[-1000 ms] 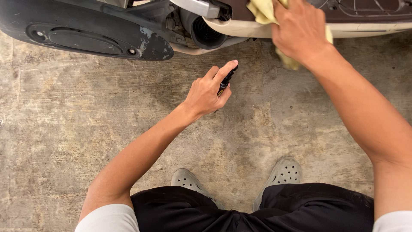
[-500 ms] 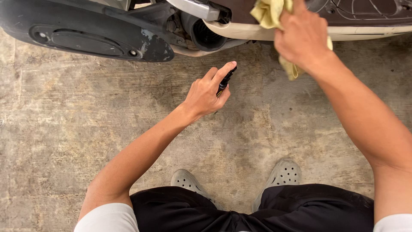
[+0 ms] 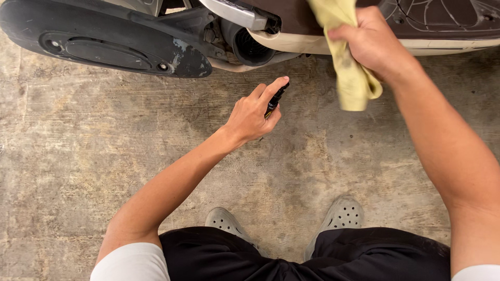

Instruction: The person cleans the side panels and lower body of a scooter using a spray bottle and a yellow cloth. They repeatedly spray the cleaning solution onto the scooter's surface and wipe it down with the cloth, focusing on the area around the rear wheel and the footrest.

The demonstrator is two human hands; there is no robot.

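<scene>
Yellow cloth (image 3: 350, 67) hangs bunched in the right hand (image 3: 376, 44), gripped tight and pressed against the scooter's cream side panel (image 3: 291, 42) so it can rub the surface; the left hand (image 3: 252, 113) is closed around a small black spray bottle (image 3: 276, 99), forefinger on top, nozzle aimed at the panel, low above the concrete floor (image 3: 78, 156)

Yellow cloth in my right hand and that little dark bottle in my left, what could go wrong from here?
The small dark spray bottle sits in the left hand with a finger on its top, aimed toward the scooter; a stray spray might land on the concrete floor. The yellow cloth hangs loose below the right hand and could brush the dirty floor.
</scene>
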